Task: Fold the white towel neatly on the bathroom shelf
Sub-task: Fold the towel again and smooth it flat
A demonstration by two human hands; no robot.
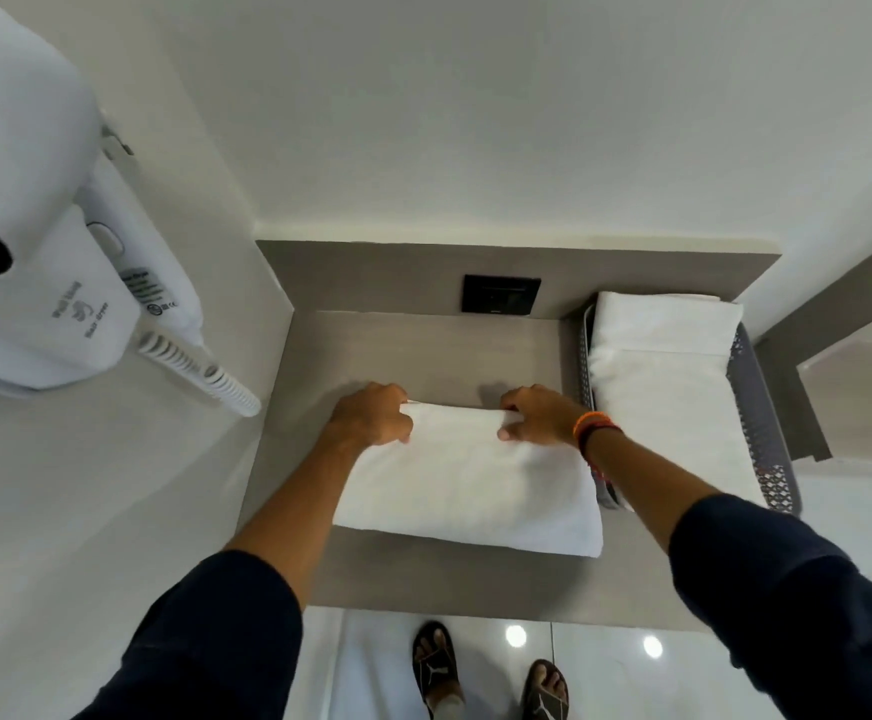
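The left hand (371, 414) and right hand (540, 414) each pinch a far corner of the white towel (467, 485) — likely to keep its edges square for the next fold — while it lies flat on the grey shelf (423, 350), beside a basket (758, 423) of folded towels

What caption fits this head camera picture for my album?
Both hands, left hand and right hand, grip the far edge of a folded white towel on the grey shelf.
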